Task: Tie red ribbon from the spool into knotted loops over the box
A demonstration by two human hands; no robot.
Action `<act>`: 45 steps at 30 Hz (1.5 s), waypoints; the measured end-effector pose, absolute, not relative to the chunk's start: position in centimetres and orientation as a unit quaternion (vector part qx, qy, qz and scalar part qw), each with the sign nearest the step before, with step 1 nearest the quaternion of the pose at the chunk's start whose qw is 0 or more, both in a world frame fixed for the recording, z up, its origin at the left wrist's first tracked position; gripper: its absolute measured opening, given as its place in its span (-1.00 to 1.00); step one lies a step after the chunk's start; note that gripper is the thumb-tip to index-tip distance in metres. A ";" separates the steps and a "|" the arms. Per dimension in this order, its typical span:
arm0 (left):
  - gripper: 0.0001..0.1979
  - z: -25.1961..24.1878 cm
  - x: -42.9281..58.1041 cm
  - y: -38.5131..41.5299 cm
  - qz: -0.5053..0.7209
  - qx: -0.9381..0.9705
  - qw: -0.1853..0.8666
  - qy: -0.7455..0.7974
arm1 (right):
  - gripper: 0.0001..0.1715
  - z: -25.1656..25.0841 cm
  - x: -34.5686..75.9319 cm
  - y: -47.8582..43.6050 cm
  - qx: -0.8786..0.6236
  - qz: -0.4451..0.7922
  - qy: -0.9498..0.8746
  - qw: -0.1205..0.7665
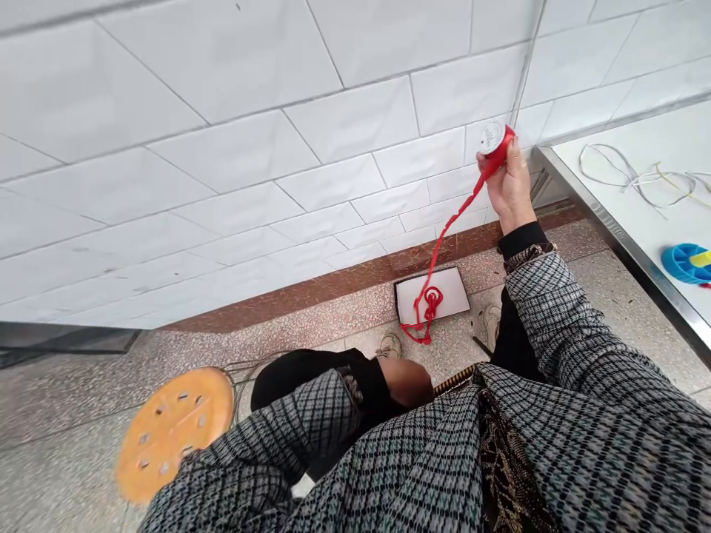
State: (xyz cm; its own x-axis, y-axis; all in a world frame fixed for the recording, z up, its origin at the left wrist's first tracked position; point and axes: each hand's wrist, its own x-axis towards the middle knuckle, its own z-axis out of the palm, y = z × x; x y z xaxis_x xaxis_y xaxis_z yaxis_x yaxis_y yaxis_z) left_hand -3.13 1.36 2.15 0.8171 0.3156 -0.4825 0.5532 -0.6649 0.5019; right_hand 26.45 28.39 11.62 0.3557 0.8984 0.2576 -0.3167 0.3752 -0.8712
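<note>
Red roll (pixel 496 144) in R hand (pixel 511 189), nr wall (pixel 355 111), clear of tbl edge (pixel 614 233).

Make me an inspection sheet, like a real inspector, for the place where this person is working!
Surface: speckled floor; white table at the right.
Job's things: red-and-white roll; red strip hanging from it down to a white tray with dark edges, partly spilling past its near edge.
Clutter: blue round piece with a yellow part, on the table.
Hands: right hand grips the roll; left hand is near the lap, blurred, grip unclear.
Cables: thin wires tangled on the table; more beside the orange seat.
Surroundings: white tiled wall; orange slotted seat.
</note>
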 end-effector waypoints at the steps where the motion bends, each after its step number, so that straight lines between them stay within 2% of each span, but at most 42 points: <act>1: -0.89 3.0 -2.9 3.5 -0.181 0.889 0.358 0.223 | -0.43 12.1 25.4 27.7 -0.356 0.432 -0.398 0.726; 2: -0.93 4.0 -2.6 6.0 -0.161 0.883 0.382 0.222 | -0.44 12.5 24.4 27.0 -0.353 0.445 -0.408 0.715; 3: -0.85 5.0 -2.4 8.7 -0.083 0.863 0.426 0.258 | -0.43 12.8 23.3 26.2 -0.360 0.462 -0.416 0.696; 6: -0.69 7.4 -1.3 16.4 0.318 0.720 0.407 0.464 | -0.45 13.1 20.5 24.2 -0.386 0.506 -0.432 0.639; 8: -0.50 8.1 0.0 19.7 0.462 0.636 0.424 0.450 | -0.48 12.7 19.1 23.3 -0.382 0.508 -0.460 0.621; 11: -0.33 7.9 2.7 21.6 0.522 0.584 0.496 0.376 | -0.52 11.7 17.7 22.9 -0.369 0.492 -0.499 0.610; 16: -0.40 6.5 6.2 21.6 0.592 0.481 0.541 0.355 | -0.56 10.4 16.3 23.6 -0.403 0.497 -0.489 0.593; 22: -0.47 5.6 6.0 22.0 0.613 0.432 0.554 0.361 | -0.56 9.8 14.9 23.9 -0.448 0.503 -0.437 0.596; 27: -0.47 4.6 4.9 21.3 0.566 0.442 0.576 0.391 | -0.53 9.1 13.6 23.9 -0.476 0.536 -0.395 0.574; 32: -0.51 3.5 3.6 21.0 0.531 0.531 0.516 0.411 | -0.47 9.1 13.3 23.8 -0.502 0.588 -0.332 0.541; 35: -0.54 3.4 2.9 20.7 0.503 0.553 0.522 0.412 | -0.55 8.9 13.6 23.9 -0.517 0.622 -0.288 0.513; 39: -0.60 3.6 1.9 20.1 0.442 0.598 0.497 0.446 | -0.74 8.4 14.5 24.1 -0.500 0.631 -0.276 0.525; 45: -0.63 3.5 1.2 19.7 0.359 0.635 0.511 0.455 | -0.78 8.5 15.9 23.5 -0.501 0.667 -0.241 0.496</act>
State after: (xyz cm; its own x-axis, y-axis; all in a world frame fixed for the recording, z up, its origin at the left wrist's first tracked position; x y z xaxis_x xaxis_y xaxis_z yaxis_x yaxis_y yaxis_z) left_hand 1.22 19.74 3.51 0.3286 0.9444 -0.0095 0.2102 -0.0633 0.9756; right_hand 15.94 23.50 8.53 -0.0069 0.9033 -0.4290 -0.4207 -0.3918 -0.8182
